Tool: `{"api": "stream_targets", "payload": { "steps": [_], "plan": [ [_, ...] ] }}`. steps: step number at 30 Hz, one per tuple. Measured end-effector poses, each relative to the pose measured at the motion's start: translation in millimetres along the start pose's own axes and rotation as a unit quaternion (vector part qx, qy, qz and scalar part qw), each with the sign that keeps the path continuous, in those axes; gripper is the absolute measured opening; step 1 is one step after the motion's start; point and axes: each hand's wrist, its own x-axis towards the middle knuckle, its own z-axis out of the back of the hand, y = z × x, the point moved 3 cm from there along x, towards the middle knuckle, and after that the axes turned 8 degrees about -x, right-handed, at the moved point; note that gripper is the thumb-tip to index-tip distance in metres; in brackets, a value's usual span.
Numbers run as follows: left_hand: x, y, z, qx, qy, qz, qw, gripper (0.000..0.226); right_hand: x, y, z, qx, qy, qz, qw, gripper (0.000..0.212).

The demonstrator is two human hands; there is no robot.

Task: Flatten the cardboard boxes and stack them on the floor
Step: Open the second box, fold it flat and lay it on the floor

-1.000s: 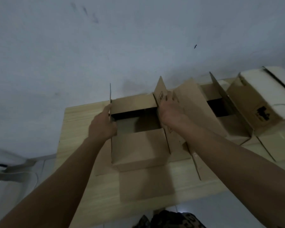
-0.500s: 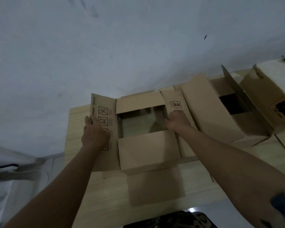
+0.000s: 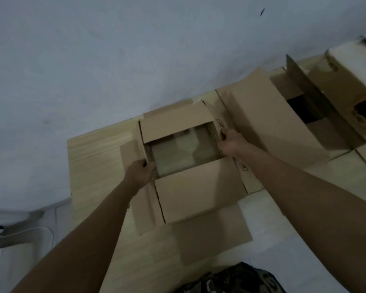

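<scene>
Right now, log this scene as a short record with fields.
surface: wooden table against a wall
box in work: open cardboard box, flaps spread, still upright
left hand: grip on the box's left wall
right hand: grip on the box's right wall
waiting: second open box and a third box, at right

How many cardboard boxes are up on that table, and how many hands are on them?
Cardboard boxes: 3 (the open box being worked on, the middle box, the far box at the right edge)
Hands: 2 (left hand, right hand, both gripping the open box)
Total: 5
</scene>
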Motion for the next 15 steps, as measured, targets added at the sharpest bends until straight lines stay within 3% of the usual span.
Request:
{"api": "stream_targets", "payload": {
  "steps": [3,5,7,10,12,15],
  "plan": [
    [1.8,0.2,0.4,0.035,0.013,-0.021,0.999,0.034,-0.5,0.6,-3.3,0.005,-0.011,0.015,1.0,0.049],
    [2.7,-4.1,4.0,0.104,-0.029,-0.054,0.993,0.029,-6.1,1.9,-5.3,-0.008,-0.037,0.03,0.999,0.036],
    [0.6,-12.2,8.8,0.167,-0.109,-0.14,0.97,0.037,-14.1,3.2,-6.7,-0.052,-0.122,0.061,0.989,0.024],
    [-4.7,-31.0,12.3,0.225,-0.188,-0.27,0.917,0.065,-35.9,15.3,-7.0,-0.165,-0.27,0.154,0.936,0.024],
    [-10.5,-51.2,12.1,0.232,-0.206,-0.362,0.879,0.06,-50.0,29.0,-10.8,-0.199,-0.253,0.212,0.923,0.028],
    [-12.6,-66.6,0.2,0.279,-0.16,-0.49,0.81,0.045,-60.4,44.3,-19.3,-0.238,-0.109,0.197,0.945,0.044]
  ]
}}
